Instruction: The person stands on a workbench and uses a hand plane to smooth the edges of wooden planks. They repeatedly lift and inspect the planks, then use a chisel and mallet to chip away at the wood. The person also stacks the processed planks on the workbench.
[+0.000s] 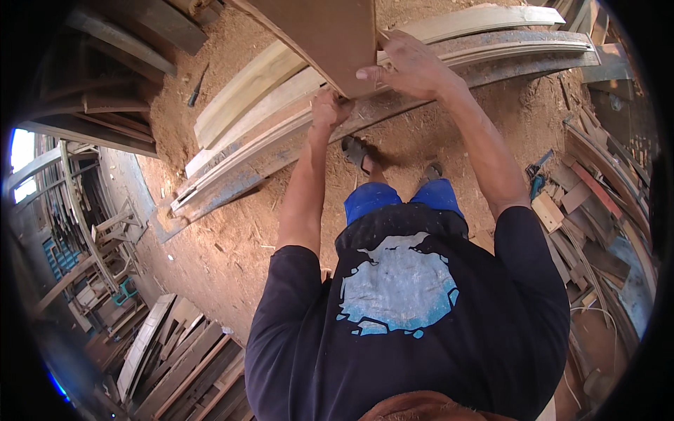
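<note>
Brown board (330, 35) sat between fingers: left hand (330, 109) pinched near corner; right hand (415, 69) spread at right edge, thumb across face, grip uncertain. Board was held, not released; contact with planks (246, 92) below fingers was unclear.

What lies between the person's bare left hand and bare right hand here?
The near end of a wide, flat brown wooden board lies between the left hand and right hand, in the head view.
</note>
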Available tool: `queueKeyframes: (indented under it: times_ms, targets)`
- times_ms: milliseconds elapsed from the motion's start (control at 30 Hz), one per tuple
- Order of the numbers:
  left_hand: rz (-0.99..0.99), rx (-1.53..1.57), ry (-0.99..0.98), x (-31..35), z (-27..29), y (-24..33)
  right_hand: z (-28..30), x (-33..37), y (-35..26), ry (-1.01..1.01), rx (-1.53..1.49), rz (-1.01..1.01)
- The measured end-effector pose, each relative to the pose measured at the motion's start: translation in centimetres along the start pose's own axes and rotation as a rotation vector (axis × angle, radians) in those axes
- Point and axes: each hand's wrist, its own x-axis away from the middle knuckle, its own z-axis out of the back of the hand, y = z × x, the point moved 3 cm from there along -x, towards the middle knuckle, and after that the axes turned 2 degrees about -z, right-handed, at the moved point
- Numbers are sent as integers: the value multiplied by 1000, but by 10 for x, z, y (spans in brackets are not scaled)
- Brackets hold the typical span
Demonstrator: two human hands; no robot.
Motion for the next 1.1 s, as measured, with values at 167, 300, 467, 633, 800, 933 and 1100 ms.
queueKeyframes:
  times_ms: [167, 300, 467, 633, 800, 933, 1100]
  targets:
    - [-53, -134, 125, 3, 7, 25, -69, 21, 75, -274, 224, -192]
    - [-16, -237, 113, 4, 8, 27, -130, 35, 118, -155, 369, -135]
    - [-51, -221, 102, 0, 11, 39, -174, 16, 115, -209, 278, -127]
    - [-33, -188, -21, 2, 12, 35, -179, 21, 109, -119, 211, -126]
    - [-86, -66, -41, 0, 7, -7, -183, 15, 101, -78, 221, -60]
    - [-127, 196, 22, 4, -2, -31, -195, 13, 109, -16, 159, -48]
    - [-37, -28, 10, 4, -7, -30, -198, 15, 112, 6, 153, -42]
